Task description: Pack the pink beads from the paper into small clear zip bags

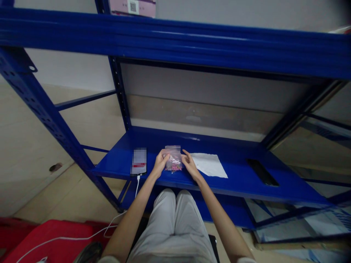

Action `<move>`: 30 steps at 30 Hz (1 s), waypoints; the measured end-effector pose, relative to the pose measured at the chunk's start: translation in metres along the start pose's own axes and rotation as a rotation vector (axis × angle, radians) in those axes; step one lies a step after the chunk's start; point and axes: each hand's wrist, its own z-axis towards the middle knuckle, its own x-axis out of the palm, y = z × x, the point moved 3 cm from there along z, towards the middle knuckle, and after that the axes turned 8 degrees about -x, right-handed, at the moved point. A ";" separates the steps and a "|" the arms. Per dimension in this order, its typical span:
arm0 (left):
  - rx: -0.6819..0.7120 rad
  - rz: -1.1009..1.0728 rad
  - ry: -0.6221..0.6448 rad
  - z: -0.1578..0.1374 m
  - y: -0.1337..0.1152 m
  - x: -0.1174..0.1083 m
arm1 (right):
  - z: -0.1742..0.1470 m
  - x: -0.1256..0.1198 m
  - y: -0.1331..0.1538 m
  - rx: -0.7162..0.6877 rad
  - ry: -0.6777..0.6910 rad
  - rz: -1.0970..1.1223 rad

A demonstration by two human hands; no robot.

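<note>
Clear zip bag [173,157] is lying directly between the two hands, over the blue shelf [238,168] near its front edge; whether it is resting on the surface or being held just above it, cannot tell. Long axis is running away from the body, zip end far, pink beads [176,168] gathering at the near end. Left hand [159,162] is pinching the bag's left side, thumb lying over the plastic. Right hand [189,164] is sitting at the right edge, index finger standing out, other fingers curling; cannot tell whether it is gripping or only touching. Neither hand is clearly nearer, though the left is overlapping the bag more. White paper [210,165] is lying just beyond the right hand, on its outer side. Phone [139,161] is lying left of the left hand, white cable [137,187] trailing from its near end.
</note>
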 end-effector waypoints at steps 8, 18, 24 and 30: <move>-0.029 -0.040 -0.083 0.004 0.006 -0.006 | 0.009 -0.012 0.014 0.061 -0.137 0.059; -0.029 -0.023 -0.170 0.001 -0.008 0.001 | 0.026 -0.028 0.075 -0.126 -0.080 0.040; -0.062 -0.041 -0.091 -0.006 -0.010 0.025 | 0.015 -0.002 0.058 -0.211 -0.024 -0.260; -0.053 -0.031 -0.125 -0.011 -0.007 0.034 | 0.014 0.011 0.047 -0.202 -0.167 -0.322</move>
